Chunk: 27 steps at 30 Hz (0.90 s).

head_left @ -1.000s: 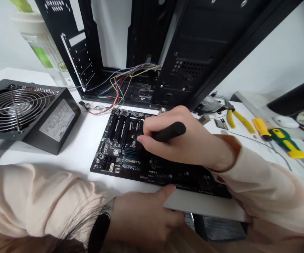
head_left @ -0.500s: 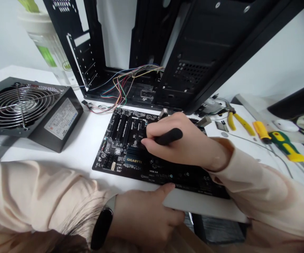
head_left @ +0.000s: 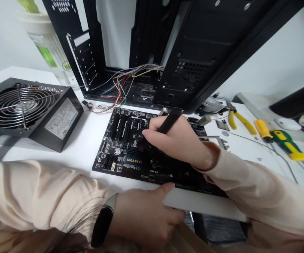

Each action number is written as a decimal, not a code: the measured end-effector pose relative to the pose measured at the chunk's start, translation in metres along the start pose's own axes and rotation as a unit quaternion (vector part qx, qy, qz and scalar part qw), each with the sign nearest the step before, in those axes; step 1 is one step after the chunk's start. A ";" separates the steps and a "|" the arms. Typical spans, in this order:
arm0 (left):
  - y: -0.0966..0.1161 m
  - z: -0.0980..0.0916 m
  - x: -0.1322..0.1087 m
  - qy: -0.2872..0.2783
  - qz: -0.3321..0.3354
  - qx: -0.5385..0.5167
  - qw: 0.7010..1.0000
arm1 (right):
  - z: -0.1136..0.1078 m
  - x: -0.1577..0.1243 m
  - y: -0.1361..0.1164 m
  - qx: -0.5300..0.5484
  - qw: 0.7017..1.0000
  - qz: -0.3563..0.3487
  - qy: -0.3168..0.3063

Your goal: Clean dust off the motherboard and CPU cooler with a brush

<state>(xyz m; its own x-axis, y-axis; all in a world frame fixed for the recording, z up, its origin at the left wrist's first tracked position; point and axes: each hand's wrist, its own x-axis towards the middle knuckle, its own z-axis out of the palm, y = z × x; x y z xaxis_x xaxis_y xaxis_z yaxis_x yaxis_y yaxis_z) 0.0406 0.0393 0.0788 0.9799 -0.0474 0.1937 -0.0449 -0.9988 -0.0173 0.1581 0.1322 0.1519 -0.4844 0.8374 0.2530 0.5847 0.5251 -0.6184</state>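
Left hand (head_left: 144, 218) low, right hand (head_left: 175, 140) higher and ahead.
Right fingers (head_left: 154, 133) pinched, wrist bent; left thumb (head_left: 166, 188) on top, fingers curled under.

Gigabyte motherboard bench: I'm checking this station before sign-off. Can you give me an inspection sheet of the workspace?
Surface: white table, with the board lying flat on it.
Job's things: Gigabyte motherboard, with a black-handled tool over it; the tool's tip is hidden.
Clutter: yellow-handled pliers, a yellow-handled screwdriver, a green-and-yellow screwdriver, and a power supply unit left of the board.
Hands: right hand grips the tool; left hand holds a pale grey slab below the board's front edge.
Cables: coloured wires bunch inside a black computer case.
Surroundings: white wall, translucent cup behind the case.
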 end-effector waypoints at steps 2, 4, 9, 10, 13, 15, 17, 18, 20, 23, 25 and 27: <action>0.000 -0.001 0.000 -0.005 -0.007 0.004 1.000 | 0.001 0.000 0.000 0.013 1.000 0.018 0.005; 0.000 -0.001 0.000 -0.004 -0.007 0.010 1.000 | 0.001 -0.002 -0.002 0.017 1.000 0.012 -0.003; 0.000 0.001 0.000 -0.009 0.004 0.024 1.000 | -0.002 -0.010 -0.012 0.042 0.994 -0.026 -0.096; 0.000 0.002 0.000 -0.010 0.007 0.029 0.999 | -0.002 -0.010 -0.013 0.047 0.992 -0.024 -0.116; 0.000 0.001 0.000 -0.008 0.013 0.040 0.999 | -0.004 -0.009 -0.015 0.076 0.988 0.008 -0.136; 0.000 0.001 0.000 -0.011 0.011 0.040 0.999 | -0.005 -0.007 -0.016 0.110 0.984 0.034 -0.135; 0.000 0.002 0.000 -0.012 0.008 0.036 0.999 | -0.008 -0.006 -0.016 0.139 0.979 0.042 -0.146; 0.000 0.002 0.000 -0.011 0.007 0.032 0.999 | -0.010 -0.007 -0.016 0.144 0.977 0.033 -0.155; -0.001 0.001 0.001 -0.013 0.010 0.021 1.000 | -0.017 -0.011 -0.016 0.122 0.978 -0.015 -0.169; -0.003 -0.002 0.002 -0.031 0.013 0.009 0.999 | -0.030 -0.025 -0.011 0.061 0.974 -0.119 -0.186; -0.002 -0.004 0.004 -0.034 0.009 0.012 0.999 | -0.037 -0.038 -0.004 0.031 0.971 -0.165 -0.169; -0.002 -0.004 0.004 -0.025 0.008 0.016 1.000 | -0.041 -0.049 0.005 0.023 0.971 -0.193 -0.136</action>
<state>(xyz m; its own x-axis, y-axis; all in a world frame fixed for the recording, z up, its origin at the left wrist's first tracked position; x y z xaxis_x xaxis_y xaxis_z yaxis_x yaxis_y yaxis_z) 0.0435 0.0409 0.0839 0.9878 -0.0612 0.1429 -0.0542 -0.9972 -0.0522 0.2120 0.0999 0.1667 -0.8196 0.5055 0.2698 0.2989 0.7789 -0.5513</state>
